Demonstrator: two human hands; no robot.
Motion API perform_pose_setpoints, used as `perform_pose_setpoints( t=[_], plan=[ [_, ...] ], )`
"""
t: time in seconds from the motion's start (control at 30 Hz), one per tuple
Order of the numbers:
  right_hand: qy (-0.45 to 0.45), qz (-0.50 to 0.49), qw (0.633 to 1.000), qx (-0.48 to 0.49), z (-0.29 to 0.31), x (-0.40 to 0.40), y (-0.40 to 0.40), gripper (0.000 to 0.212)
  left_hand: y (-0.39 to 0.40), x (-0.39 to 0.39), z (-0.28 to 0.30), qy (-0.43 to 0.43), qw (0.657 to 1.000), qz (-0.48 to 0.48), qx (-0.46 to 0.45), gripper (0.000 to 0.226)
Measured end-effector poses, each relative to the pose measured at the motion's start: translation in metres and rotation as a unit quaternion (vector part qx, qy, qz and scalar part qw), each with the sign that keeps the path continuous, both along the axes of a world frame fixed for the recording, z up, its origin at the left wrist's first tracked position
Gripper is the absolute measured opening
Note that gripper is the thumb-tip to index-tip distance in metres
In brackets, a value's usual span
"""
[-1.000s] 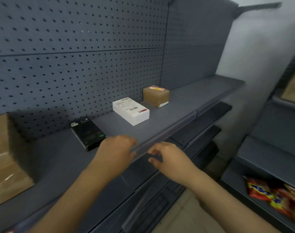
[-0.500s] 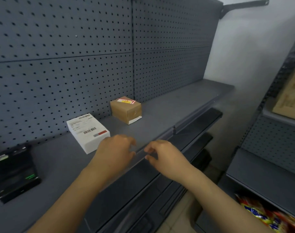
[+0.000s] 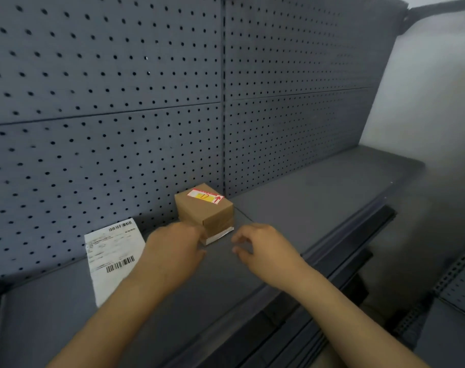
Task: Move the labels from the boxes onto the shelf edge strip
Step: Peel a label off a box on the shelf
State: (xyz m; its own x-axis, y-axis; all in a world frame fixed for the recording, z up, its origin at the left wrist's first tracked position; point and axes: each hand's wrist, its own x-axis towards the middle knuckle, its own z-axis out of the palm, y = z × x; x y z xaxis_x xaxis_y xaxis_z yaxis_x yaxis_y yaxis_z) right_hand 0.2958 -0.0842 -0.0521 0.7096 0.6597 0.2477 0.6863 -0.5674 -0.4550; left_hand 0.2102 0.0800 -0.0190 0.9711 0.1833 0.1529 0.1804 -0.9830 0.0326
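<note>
Right, both bare hands are over the dark grey metal shelf [image 3: 318, 197], in front of the small brown cardboard box [image 3: 203, 211]. Left hand [image 3: 173, 251] is seen from the back w/ knuckles toward the box; its fingertips sit at the box's near lower corner, but whether they touch or grip it can't be told, fingers curl out of view. Right hand [image 3: 265, 248] is just right of the box, apart from it, fingers loosely curled & slightly spread, thumb & forefinger near each other w/ nothing seen between them. Red, white & yellow label [image 3: 205, 196] lies flat on the box top, at the far edge near the grey pegboard back wall [image 3: 106, 102]. White flat box w/ barcode labels [image 3: 112, 256] lies to the left, partly hidden by the left forearm. Shelf edge strip [image 3: 340, 240] runs along the front, right of the right wrist
</note>
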Motion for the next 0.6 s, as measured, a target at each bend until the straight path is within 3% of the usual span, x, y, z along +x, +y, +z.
perform_pose_setpoints(
  t=[0.43, 0.6],
  plan=[
    [0.022, 0.111, 0.993, 0.043, 0.018, 0.126, 0.094, 0.018, 0.019, 0.061, 0.003, -0.03, 0.98, 0.196, -0.008, 0.027],
    [-0.019, 0.049, 0.994, -0.092, 0.016, 0.147, 0.125, 0.038, 0.03, 0.06, -0.004, -0.027, 0.971, 0.235, -0.021, 0.029]
  ],
)
